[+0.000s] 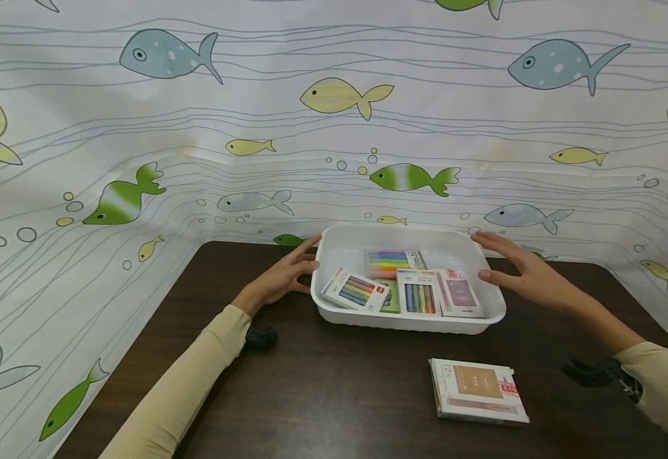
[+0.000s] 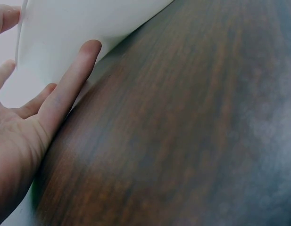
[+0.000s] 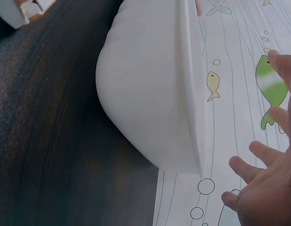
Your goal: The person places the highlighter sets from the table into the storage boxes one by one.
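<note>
A white plastic basket (image 1: 408,324) stands at the back of the dark table. Inside lie several flat boxes: a box of coloured sticks (image 1: 357,291) tilted at the left, another such box (image 1: 419,294) in the middle, a purple-and-white box (image 1: 460,294), a clear rainbow pack (image 1: 391,261) and a green box (image 1: 392,296), partly covered. My left hand (image 1: 281,275) touches the basket's left side with its fingers spread; in the left wrist view its fingers (image 2: 72,87) lie along the white wall. My right hand (image 1: 520,271) is spread by the right rim, and the right wrist view shows a gap between them.
A white-and-brown box (image 1: 479,390) lies on the table (image 1: 322,389) in front of the basket, toward the right. Fish-patterned sheeting (image 1: 334,172) rises behind and at both sides. Each wrist carries a dark strap (image 1: 261,338).
</note>
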Demonstrator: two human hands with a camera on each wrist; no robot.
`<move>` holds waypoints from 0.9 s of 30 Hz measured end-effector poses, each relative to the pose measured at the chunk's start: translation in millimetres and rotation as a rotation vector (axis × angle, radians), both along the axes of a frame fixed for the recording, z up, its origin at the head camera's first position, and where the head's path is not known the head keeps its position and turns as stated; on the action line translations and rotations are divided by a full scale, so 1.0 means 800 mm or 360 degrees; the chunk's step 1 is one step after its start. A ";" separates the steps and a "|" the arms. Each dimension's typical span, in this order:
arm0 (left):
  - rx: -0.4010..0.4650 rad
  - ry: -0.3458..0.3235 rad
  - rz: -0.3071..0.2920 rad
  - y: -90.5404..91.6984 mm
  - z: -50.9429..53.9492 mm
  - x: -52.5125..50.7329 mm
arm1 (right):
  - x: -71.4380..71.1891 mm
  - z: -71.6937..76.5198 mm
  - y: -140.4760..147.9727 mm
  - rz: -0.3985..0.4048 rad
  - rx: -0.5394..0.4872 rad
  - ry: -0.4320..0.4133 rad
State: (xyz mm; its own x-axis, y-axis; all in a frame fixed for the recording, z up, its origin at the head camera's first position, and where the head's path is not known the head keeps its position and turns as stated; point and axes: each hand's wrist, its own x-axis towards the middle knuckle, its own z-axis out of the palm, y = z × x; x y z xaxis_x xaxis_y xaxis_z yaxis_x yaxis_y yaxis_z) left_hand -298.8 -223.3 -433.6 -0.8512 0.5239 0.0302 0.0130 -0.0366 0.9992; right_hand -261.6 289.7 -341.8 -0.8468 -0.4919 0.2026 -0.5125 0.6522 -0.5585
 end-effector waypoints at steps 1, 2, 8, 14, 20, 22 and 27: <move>0.0002 0.0000 -0.0005 0.000 0.000 0.000 | 0.000 0.000 0.001 0.0004 -0.0003 0.0000; 0.0003 0.0001 -0.0012 0.000 0.000 -0.001 | 0.001 0.001 0.003 0.0006 -0.0007 -0.0005; -0.0002 0.0024 -0.0017 0.000 0.000 -0.001 | 0.007 0.001 0.011 0.0010 0.0034 -0.0031; -0.0005 0.0013 -0.0004 -0.002 0.000 0.000 | 0.015 -0.006 0.015 0.0059 0.0091 -0.0067; -0.0015 0.0024 -0.0001 -0.003 -0.003 -0.001 | 0.027 -0.014 0.019 0.0095 0.0109 -0.0019; -0.0020 0.0026 0.0001 -0.004 -0.003 -0.001 | 0.032 -0.017 0.019 0.0132 0.0118 -0.0005; -0.0020 0.0031 0.0008 -0.002 -0.003 -0.001 | 0.041 -0.024 0.020 0.0219 0.0162 0.0029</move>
State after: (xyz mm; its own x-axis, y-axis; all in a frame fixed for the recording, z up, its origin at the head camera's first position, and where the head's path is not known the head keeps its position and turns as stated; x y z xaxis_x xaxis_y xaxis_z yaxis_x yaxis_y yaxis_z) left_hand -299.5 -225.1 -435.9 -0.8533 0.5199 0.0401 0.0324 -0.0239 0.9992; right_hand -228.9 305.8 -361.2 -0.7667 -0.6215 0.1608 -0.6103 0.6279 -0.4830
